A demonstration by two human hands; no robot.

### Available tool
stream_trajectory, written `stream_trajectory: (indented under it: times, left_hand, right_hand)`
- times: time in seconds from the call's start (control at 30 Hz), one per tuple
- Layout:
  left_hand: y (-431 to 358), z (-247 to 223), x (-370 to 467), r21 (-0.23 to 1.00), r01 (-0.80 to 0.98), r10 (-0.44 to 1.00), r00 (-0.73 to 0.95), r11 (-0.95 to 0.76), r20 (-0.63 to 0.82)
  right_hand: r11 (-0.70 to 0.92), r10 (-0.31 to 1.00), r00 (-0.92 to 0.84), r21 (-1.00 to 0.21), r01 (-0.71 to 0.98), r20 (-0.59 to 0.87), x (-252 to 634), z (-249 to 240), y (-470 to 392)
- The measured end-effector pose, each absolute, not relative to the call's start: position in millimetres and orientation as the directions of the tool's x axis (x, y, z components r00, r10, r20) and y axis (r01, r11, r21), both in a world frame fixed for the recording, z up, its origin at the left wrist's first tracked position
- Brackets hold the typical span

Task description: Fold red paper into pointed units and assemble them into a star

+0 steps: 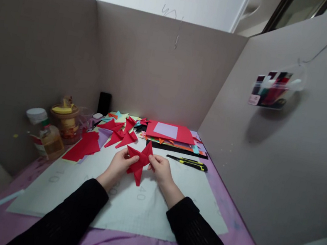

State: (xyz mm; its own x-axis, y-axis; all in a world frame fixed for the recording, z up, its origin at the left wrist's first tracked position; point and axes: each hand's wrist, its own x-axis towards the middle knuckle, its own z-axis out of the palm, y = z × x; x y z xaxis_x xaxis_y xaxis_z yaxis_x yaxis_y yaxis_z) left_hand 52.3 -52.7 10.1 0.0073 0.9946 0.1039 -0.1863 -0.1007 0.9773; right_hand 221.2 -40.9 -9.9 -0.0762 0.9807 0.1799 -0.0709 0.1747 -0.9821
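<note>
Both of my hands hold a red folded paper star [140, 161] just above the white cutting mat [75, 191]. My left hand [120, 164] pinches its left points. My right hand [160, 169] grips its right side with thumb and fingers. One point of the star hangs downward between my wrists. Several loose red folded paper pieces [120, 132] lie on the mat right behind the star.
A stack of coloured paper sheets [170, 133] lies at the back. A yellow-black utility knife [189, 163] rests to the right. A glue bottle [46, 133] and a jar [65, 120] stand at the left. Cardboard walls enclose the purple table [226, 231] on three sides.
</note>
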Motion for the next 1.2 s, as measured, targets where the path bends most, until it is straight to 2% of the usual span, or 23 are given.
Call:
stream_trajectory:
  times: [0.17,0.6,0.87,1.2]
  left_hand:
    - [-54.2,6.5,53.3,0.977,-0.21,0.996,0.07,-0.038,0.054]
    - [-55.2,9.4,59.7,0.944,-0.321,0.997,-0.039,-0.081,0.072]
    - [-59.2,12.3,64.7,0.925,-0.376,0.999,-0.024,-0.052,0.047]
    - [-56.1,9.6,62.2,0.926,-0.367,0.996,-0.056,-0.083,0.067]
  right_hand:
    - [0.199,0.972,-0.109,-0.977,-0.072,0.206,220.5,-6.9,-44.1]
    - [0.181,0.962,-0.19,-0.978,-0.1,0.197,211.0,-2.2,-49.4]
    - [0.164,0.977,-0.123,-0.981,-0.108,0.176,205.6,-6.2,-50.3]
    - [0.113,0.982,-0.143,-0.992,-0.062,0.121,207.8,-10.2,-47.7]
